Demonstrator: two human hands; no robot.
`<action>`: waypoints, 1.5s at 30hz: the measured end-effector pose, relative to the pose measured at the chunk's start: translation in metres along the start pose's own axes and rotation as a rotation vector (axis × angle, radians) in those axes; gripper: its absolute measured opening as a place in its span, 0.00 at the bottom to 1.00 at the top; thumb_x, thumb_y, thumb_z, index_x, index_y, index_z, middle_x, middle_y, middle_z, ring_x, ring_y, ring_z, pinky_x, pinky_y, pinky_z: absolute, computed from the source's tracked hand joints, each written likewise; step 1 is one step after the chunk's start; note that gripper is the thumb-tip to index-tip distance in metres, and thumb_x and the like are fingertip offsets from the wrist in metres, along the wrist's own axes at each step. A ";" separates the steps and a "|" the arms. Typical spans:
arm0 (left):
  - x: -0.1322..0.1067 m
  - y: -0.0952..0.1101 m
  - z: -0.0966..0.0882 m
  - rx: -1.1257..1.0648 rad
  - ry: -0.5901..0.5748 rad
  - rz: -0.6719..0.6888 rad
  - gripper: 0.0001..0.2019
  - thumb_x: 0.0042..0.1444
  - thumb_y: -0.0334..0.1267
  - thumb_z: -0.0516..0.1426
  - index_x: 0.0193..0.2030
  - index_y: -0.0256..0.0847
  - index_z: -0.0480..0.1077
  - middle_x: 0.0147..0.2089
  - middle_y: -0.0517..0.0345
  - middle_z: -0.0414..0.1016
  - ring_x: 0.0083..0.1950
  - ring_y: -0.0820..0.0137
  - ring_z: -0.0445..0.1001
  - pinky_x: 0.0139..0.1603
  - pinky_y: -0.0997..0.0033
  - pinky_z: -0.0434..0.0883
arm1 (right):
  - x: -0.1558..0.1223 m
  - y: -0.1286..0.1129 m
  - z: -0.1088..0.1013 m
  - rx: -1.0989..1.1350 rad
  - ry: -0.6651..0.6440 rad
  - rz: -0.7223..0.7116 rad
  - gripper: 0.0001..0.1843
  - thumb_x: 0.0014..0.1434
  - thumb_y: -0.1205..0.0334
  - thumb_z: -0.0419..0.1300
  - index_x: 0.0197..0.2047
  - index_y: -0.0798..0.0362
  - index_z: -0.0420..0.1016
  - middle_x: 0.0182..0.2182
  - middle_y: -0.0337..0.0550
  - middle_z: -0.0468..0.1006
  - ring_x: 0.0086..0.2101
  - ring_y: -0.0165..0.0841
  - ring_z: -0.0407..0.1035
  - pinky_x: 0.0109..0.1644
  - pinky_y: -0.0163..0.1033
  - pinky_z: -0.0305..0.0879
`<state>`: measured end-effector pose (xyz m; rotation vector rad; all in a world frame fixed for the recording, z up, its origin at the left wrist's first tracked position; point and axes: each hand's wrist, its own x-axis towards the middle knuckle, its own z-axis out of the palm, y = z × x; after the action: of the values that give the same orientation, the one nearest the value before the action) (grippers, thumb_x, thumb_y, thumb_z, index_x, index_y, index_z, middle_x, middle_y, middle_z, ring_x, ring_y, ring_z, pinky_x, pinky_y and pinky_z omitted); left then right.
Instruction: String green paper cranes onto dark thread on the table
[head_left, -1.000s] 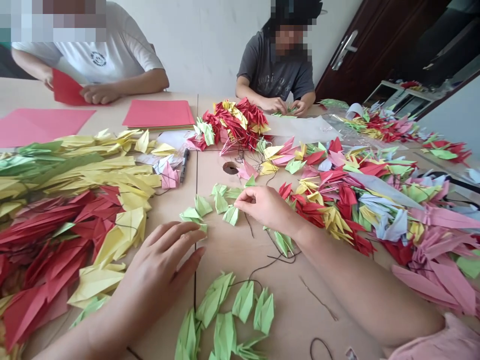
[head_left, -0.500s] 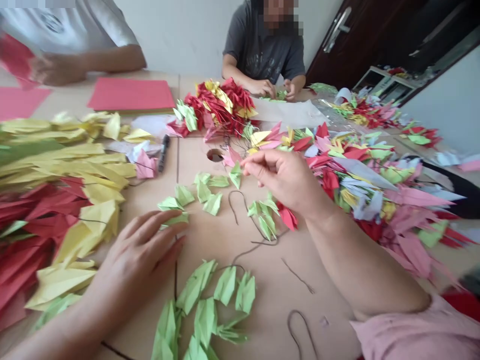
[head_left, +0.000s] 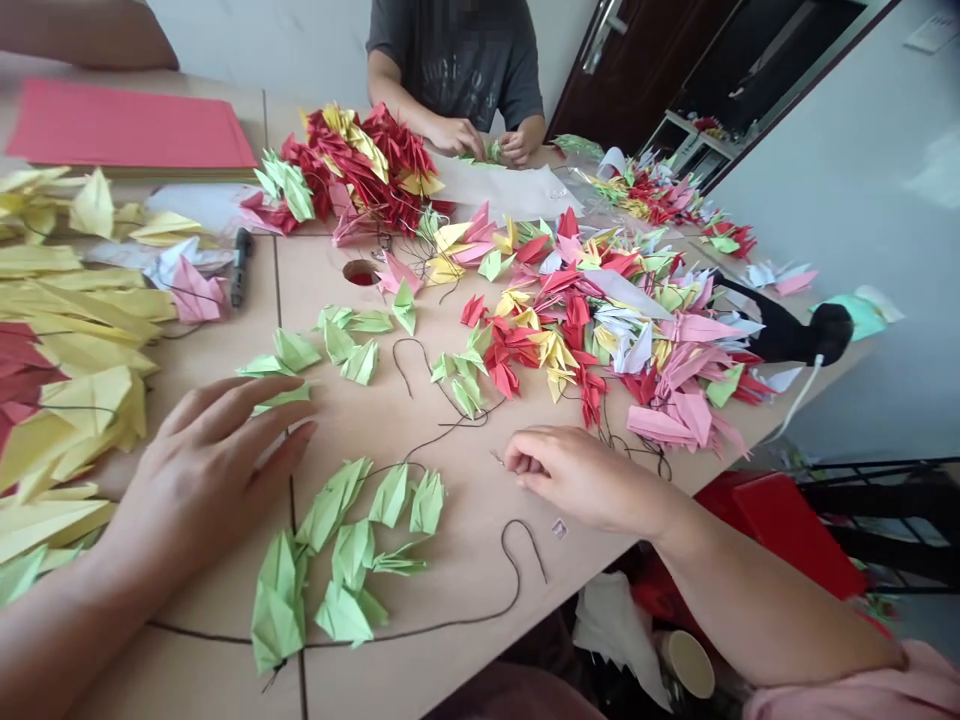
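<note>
Right hand (head_left: 574, 478) dropped toward the table edge, fingers curled, grip unclear. Left hand (head_left: 206, 490) lay open, just beside green paper cranes (head_left: 341, 535) strung on cord (head_left: 517, 585); many loose cranes (head_left: 577, 320) lay heaped past the right hand.

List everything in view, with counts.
light green origami cranes: about eight, strung on cord, front centre
dark cord: one visible run, dark, front centre
mixed origami cranes: many, red, yellow, pink, green, heaped right
yellow and red origami cranes: many, heaped left
red paper stack: one, red, far left
black marker: one, black, left
round table hole: one, dark, centre
co-worker: one, grey T-shirt, far side
left hand: one, flat beside green cranes
right hand: one, fingertips pinched, above cord
</note>
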<state>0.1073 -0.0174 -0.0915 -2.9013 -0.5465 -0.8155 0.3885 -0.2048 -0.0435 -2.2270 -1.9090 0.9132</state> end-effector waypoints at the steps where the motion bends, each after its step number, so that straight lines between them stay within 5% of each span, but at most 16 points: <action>1: 0.001 0.000 -0.001 0.009 0.000 0.001 0.08 0.65 0.31 0.54 0.45 0.35 0.74 0.50 0.40 0.78 0.51 0.52 0.74 0.54 0.50 0.70 | -0.001 -0.001 0.003 -0.017 0.016 -0.002 0.08 0.59 0.76 0.58 0.38 0.54 0.74 0.36 0.40 0.80 0.36 0.32 0.73 0.38 0.35 0.61; 8: -0.002 0.003 -0.004 0.063 -0.010 -0.032 0.08 0.65 0.30 0.54 0.45 0.37 0.75 0.50 0.44 0.79 0.52 0.56 0.73 0.54 0.53 0.72 | -0.002 -0.009 0.002 -0.146 0.044 -0.072 0.15 0.52 0.81 0.54 0.36 0.54 0.75 0.31 0.42 0.81 0.32 0.36 0.73 0.33 0.36 0.52; 13: 0.006 0.009 -0.007 -0.006 -0.032 -0.001 0.09 0.66 0.30 0.53 0.46 0.35 0.74 0.49 0.44 0.79 0.51 0.58 0.73 0.53 0.53 0.72 | -0.002 -0.005 -0.003 -0.131 0.055 -0.093 0.16 0.50 0.80 0.55 0.37 0.54 0.76 0.30 0.39 0.81 0.30 0.34 0.73 0.31 0.34 0.56; 20: 0.061 0.024 0.020 -0.120 -0.324 0.187 0.17 0.64 0.25 0.49 0.53 0.39 0.74 0.50 0.50 0.80 0.50 0.59 0.76 0.47 0.59 0.75 | 0.012 -0.002 -0.015 -0.069 0.180 -0.148 0.11 0.53 0.78 0.57 0.34 0.55 0.76 0.31 0.39 0.79 0.30 0.30 0.72 0.34 0.33 0.63; 24: 0.078 0.028 0.035 -0.099 -0.420 0.181 0.24 0.57 0.20 0.49 0.57 0.38 0.73 0.58 0.49 0.77 0.54 0.57 0.76 0.46 0.59 0.77 | 0.021 0.002 -0.008 -0.080 0.190 -0.281 0.13 0.56 0.78 0.55 0.37 0.54 0.77 0.42 0.45 0.80 0.38 0.34 0.74 0.43 0.38 0.68; 29: 0.056 0.020 0.025 -0.060 -0.442 0.139 0.29 0.54 0.16 0.45 0.59 0.33 0.71 0.61 0.41 0.74 0.58 0.54 0.75 0.47 0.56 0.78 | 0.021 0.012 0.003 -0.087 0.171 -0.400 0.13 0.58 0.77 0.54 0.37 0.54 0.76 0.51 0.49 0.79 0.52 0.41 0.72 0.56 0.46 0.67; 36: 0.017 0.005 0.001 0.043 -0.447 0.153 0.26 0.60 0.18 0.44 0.60 0.33 0.71 0.62 0.44 0.74 0.61 0.57 0.73 0.56 0.59 0.76 | 0.000 0.018 0.005 -0.004 0.113 -0.419 0.12 0.58 0.77 0.55 0.38 0.54 0.76 0.52 0.48 0.80 0.46 0.40 0.76 0.49 0.45 0.72; 45: 0.033 0.011 -0.002 -0.142 -0.467 0.156 0.18 0.65 0.21 0.44 0.43 0.38 0.74 0.45 0.49 0.78 0.47 0.63 0.75 0.43 0.66 0.71 | -0.014 0.017 0.003 0.133 0.018 -0.358 0.11 0.61 0.75 0.55 0.38 0.53 0.77 0.53 0.47 0.80 0.51 0.37 0.75 0.57 0.43 0.68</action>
<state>0.1362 -0.0175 -0.0723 -3.2226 -0.2920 -0.1557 0.4016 -0.2226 -0.0483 -1.7370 -2.0754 0.9240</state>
